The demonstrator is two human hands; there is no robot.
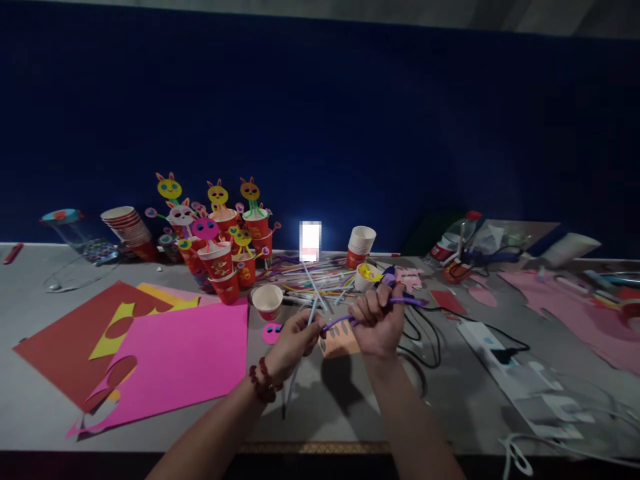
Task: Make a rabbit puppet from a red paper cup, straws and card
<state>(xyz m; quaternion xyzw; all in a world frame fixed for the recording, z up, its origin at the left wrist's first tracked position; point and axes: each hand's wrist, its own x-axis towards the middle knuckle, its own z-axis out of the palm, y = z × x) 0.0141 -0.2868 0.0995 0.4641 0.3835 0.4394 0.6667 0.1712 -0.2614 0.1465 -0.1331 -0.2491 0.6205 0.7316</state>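
Note:
My left hand point(295, 340), with a red bead bracelet on its wrist, is closed around a pale straw point(311, 313) and one end of a purple pipe cleaner point(340, 321). My right hand point(377, 317) is a fist gripping the same purple pipe cleaner, whose other end sticks out to the right point(413, 302). Both hands hover over the grey table point(320, 400), just above an orange paper cut-out point(340, 343). A red paper cup point(267, 301) and a pink paper face point(271, 332) lie just left of my left hand.
Pink point(185, 360), red and yellow paper sheets lie at the left. Finished bunny cups point(220, 247) and stacked cups point(131, 230) stand behind them. Loose straws point(305, 277), a white cup stack point(360, 247), a bottle point(450, 243), black cables and a power strip point(493, 343) fill the right.

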